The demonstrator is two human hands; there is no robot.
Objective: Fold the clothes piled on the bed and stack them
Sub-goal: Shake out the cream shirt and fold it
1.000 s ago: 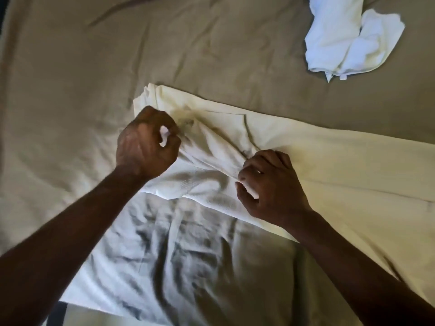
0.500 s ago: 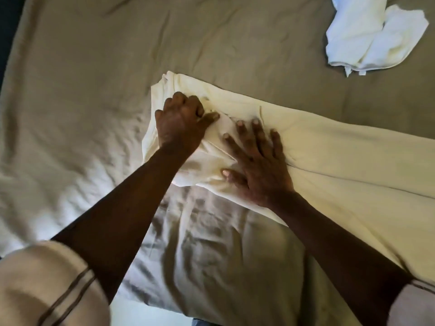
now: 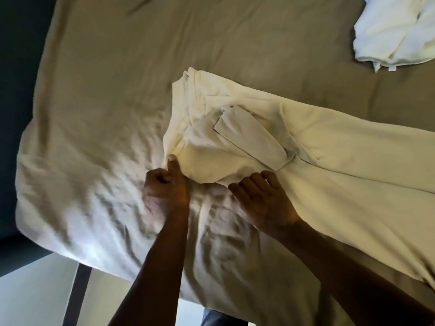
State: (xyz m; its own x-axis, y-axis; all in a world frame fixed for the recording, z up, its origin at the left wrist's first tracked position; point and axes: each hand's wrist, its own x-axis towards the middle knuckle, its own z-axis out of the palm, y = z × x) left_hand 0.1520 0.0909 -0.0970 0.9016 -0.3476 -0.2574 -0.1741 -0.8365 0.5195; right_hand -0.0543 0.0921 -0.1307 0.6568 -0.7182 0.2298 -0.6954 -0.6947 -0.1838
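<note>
The cream trousers point(image 3: 329, 156) lie across the bed point(image 3: 117, 67), waist end to the left. Our left grip point(image 3: 166, 191) is curled, thumb on the waist edge; we cannot tell if it holds cloth. Our right grip point(image 3: 261, 203) is wide, fingertips at the cloth's edge. We should smooth the bumpy top flat before we fold
</note>
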